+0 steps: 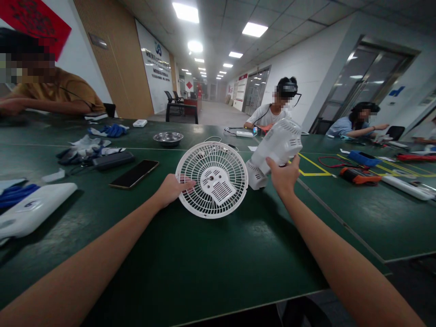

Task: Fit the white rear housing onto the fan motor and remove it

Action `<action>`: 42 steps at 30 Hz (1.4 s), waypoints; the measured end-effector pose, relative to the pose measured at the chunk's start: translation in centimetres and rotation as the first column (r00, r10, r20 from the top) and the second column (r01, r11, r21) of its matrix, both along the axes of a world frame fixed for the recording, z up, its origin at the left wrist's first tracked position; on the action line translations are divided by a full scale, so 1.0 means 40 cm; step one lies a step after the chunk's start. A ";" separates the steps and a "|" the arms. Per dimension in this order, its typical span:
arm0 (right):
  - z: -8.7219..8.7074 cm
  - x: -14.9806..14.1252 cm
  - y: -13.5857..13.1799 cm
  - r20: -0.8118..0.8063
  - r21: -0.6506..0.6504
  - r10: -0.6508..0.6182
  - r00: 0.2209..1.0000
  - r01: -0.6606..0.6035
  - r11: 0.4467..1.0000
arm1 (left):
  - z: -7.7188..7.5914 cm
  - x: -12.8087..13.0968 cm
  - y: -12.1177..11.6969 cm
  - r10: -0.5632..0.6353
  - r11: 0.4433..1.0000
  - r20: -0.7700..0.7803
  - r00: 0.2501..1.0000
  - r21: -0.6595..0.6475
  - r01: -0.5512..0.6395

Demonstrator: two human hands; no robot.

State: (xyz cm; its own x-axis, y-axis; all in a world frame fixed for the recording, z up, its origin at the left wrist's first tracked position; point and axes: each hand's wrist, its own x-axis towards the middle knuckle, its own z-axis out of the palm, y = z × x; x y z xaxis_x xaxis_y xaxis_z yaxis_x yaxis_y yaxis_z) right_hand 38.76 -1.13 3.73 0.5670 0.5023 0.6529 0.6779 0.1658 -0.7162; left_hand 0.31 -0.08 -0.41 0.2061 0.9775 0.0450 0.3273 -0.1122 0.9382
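My left hand (173, 188) grips the left rim of a round white fan grille (223, 156), thumb on the near face and fingers behind the bars. The grille is tilted up toward me, its vented hub plate in the middle. To its right, my right hand (284, 174) is closed on a white plastic fan body (277, 145) with slotted vents, held at a slant above the table. The lower end of the body, a vented joint, sits just beside the grille's right edge; whether they touch I cannot tell. A thin cable loops behind the grille.
On the green table (204, 263) lie a black phone (134, 174), a dark case (114, 160), gloves (83, 150) and a white device (37, 209) at left. A metal bowl (168, 138) stands farther back. An orange multimeter (360, 176) lies right. Several people sit around.
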 end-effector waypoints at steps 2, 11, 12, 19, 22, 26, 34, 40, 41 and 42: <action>-0.010 -0.029 -0.004 0.043 -0.116 0.036 0.998 -0.031 0.993 | -0.005 -0.002 0.004 0.006 1.000 0.003 1.000 -0.007 -0.006; -0.032 0.008 0.011 0.086 -0.188 0.040 0.996 -0.023 0.982 | -0.001 -0.004 0.003 -0.018 1.000 -0.018 1.000 0.000 0.018; -0.028 0.029 0.013 0.072 -0.165 0.024 0.997 -0.012 0.986 | 0.001 -0.004 0.002 -0.020 1.000 -0.020 1.000 -0.004 0.020; -0.019 0.165 0.022 0.047 -0.150 -0.042 0.998 0.049 0.987 | 0.000 -0.002 0.005 -0.002 1.000 -0.012 1.000 -0.026 0.002; -0.025 0.183 0.025 0.006 -0.201 -0.017 1.000 0.018 0.979 | 0.002 -0.001 0.003 0.013 0.999 -0.006 1.000 -0.034 -0.013; -0.022 0.183 0.026 -0.049 -0.174 0.049 0.998 -0.057 0.983 | 0.003 -0.001 0.000 -0.005 0.999 -0.017 1.000 -0.032 0.004; -0.020 0.189 0.040 -0.071 0.023 0.157 0.985 -0.155 0.988 | 0.000 -0.002 0.000 -0.008 1.000 -0.032 0.999 0.003 0.008; -0.025 0.196 0.042 -0.113 0.066 0.238 0.965 -0.232 0.970 | 0.015 0.002 -0.014 -0.005 1.000 -0.012 1.000 -0.017 0.004; -0.023 0.196 0.041 -0.115 0.069 0.242 0.963 -0.235 0.969 | 0.016 0.003 -0.015 -0.006 1.000 -0.011 1.000 -0.019 0.005; -0.021 0.195 0.039 -0.114 0.069 0.244 0.963 -0.238 0.969 | 0.017 0.003 -0.016 -0.007 1.000 -0.011 1.000 -0.018 0.007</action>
State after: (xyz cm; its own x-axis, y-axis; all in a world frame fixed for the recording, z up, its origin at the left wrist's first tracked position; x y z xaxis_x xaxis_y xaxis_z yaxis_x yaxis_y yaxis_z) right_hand 46.54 0.43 2.91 0.5097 0.5996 0.6170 0.5221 0.3545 -0.7757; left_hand 0.44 -0.72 0.26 0.2136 0.9766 0.0247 0.3373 -0.0975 0.9363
